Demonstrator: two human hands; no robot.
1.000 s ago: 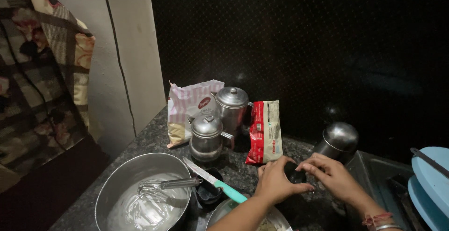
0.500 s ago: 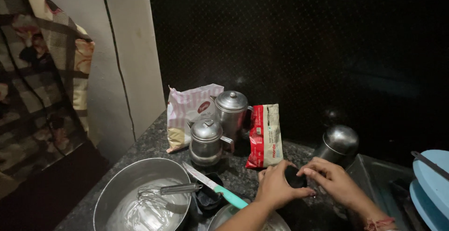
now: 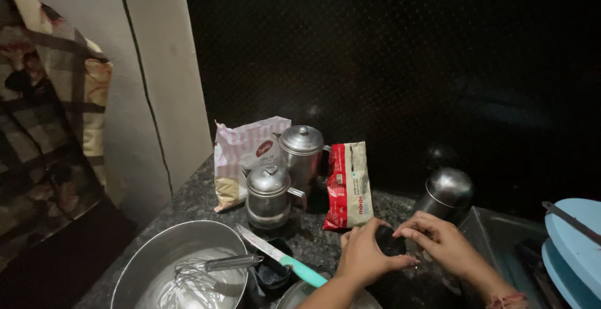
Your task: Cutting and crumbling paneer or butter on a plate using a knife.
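The person's left hand point(image 3: 363, 260) and right hand point(image 3: 443, 245) are bare, with no sleeves over the forearms. A thin reddish thread bracelet point(image 3: 504, 299) circles the right wrist, close to the hand.

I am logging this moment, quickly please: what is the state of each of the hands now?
Left hand: closed on the small round black object.
Right hand: fingertips pinch the same object from the other side.
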